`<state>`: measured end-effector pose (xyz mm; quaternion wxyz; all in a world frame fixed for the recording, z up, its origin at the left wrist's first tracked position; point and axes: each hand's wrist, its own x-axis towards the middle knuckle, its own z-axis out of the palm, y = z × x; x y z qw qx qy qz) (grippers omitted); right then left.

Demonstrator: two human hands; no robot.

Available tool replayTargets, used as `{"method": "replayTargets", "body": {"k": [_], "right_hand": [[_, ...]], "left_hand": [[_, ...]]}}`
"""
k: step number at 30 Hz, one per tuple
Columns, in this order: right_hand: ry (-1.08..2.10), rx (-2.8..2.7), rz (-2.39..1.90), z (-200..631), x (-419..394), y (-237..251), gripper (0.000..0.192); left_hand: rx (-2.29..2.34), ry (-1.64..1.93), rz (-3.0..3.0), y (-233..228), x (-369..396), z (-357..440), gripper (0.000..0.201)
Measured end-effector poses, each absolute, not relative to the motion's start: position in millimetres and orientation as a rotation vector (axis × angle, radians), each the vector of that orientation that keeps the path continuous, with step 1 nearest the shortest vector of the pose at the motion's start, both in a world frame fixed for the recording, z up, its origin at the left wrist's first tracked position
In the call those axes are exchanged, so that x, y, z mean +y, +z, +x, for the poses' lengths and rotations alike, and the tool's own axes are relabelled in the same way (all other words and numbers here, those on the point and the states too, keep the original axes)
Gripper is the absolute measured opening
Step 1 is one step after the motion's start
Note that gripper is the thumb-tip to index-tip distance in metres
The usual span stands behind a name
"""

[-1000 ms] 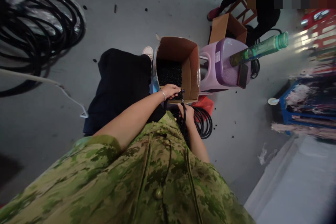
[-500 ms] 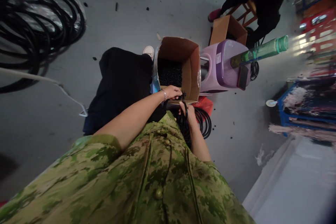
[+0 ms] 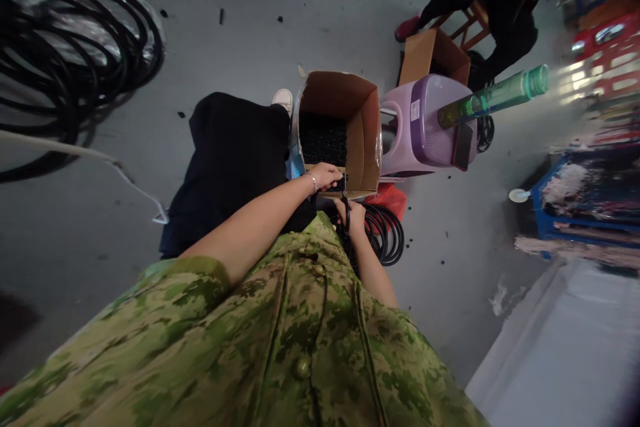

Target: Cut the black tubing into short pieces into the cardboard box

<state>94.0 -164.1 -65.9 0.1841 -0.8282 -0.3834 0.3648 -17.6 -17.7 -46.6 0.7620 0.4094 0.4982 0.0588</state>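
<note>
Since half a second ago the right hand (image 3: 356, 215) has drawn slightly down and in toward the body; the left hand (image 3: 327, 175) sits at about the same spot by the box rim, and the green bottle has barely shifted in view.

Largest first. Grey concrete floor (image 3: 240, 40), littered with small black offcuts. Big loose coil of thick black hose (image 3: 65, 47) at far left, well apart from the work. Open brown cardboard box (image 3: 367, 130) just ahead of the hands, part-filled with small black pieces. Lilac plastic stool (image 3: 425, 123) touching the box on its right, carrying a green translucent plastic bottle (image 3: 493, 97) lying tilted and a dark phone-like slab. A second person in dark clothing (image 3: 500, 7) is at work beyond, by a smaller carton.

Small coil of thin black cable (image 3: 383, 233) lies on the floor under the right hand, beside the box. Left hand closed around the cable end at the box's near rim; right hand gripped on the same cable a little below. Hands close together, not touching as far as I can tell. A small dark tool or fitting between them is too small to identify.

Risk, my judgement: a finger could get nipped, since both hands crowd the same short stretch of cable. The tilted bottle could roll off if the stool is knocked.
</note>
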Motion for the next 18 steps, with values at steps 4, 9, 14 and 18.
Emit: {"method": "replayTargets", "body": {"k": [4, 9, 14, 18], "right_hand": [[1.090, -1.067, -2.362, 98, -162, -63, 0.051], [1.209, -1.128, -2.273, 115, -154, -50, 0.055], [1.196, -1.192, -2.183, 121, -153, -43, 0.056], [1.115, -1.144, -2.191, 112, -161, -43, 0.057]], "left_hand": [[1.106, 0.129, 0.901, -45, -17, -18, 0.019], [1.020, 0.093, 0.930, -41, -17, -18, 0.016], [0.931, 0.075, 0.961, -37, -17, -19, 0.018], [0.911, 0.087, 0.911, -36, -18, -20, 0.020]]}}
